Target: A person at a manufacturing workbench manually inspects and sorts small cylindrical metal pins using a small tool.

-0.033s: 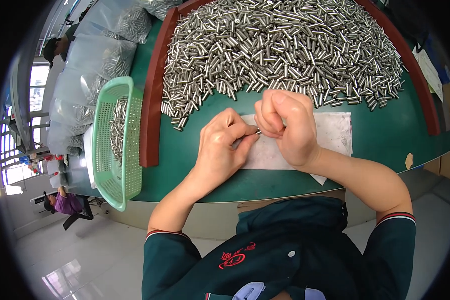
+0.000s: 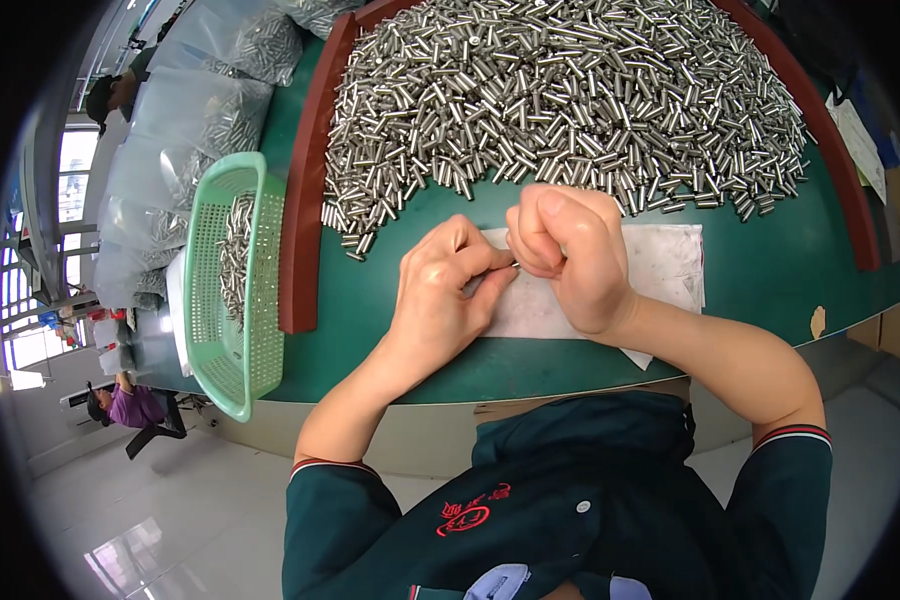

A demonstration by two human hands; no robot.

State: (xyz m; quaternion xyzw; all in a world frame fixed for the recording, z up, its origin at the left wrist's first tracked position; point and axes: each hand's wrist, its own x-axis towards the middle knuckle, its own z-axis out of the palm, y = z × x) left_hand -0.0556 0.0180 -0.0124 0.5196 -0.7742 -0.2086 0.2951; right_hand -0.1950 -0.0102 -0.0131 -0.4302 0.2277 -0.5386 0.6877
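Observation:
My left hand [image 2: 440, 285] pinches a small metal pin between thumb and forefinger; only its shiny tip [image 2: 516, 265] shows. Close beside it, my right hand [image 2: 580, 255] is curled up with its fingers folded in, and whatever it may hold is hidden. Both hands are over a white cloth or sheet [image 2: 670, 265] with grey smudges, lying on the green tabletop [image 2: 390, 345]. Just beyond the hands spreads a large heap of short, shiny metal pins [image 2: 560, 100].
Dark red wooden rails [image 2: 305, 220] border the heap. To the left stands a light green perforated basket [image 2: 255, 345] with some pins in it. Clear plastic bags of pins [image 2: 235, 120] line the table's far left. Another person in purple [image 2: 135, 408] sits at the far left.
My right hand has shifted very slightly to the left and down, still curled. The left hand keeps its pinch in the same place.

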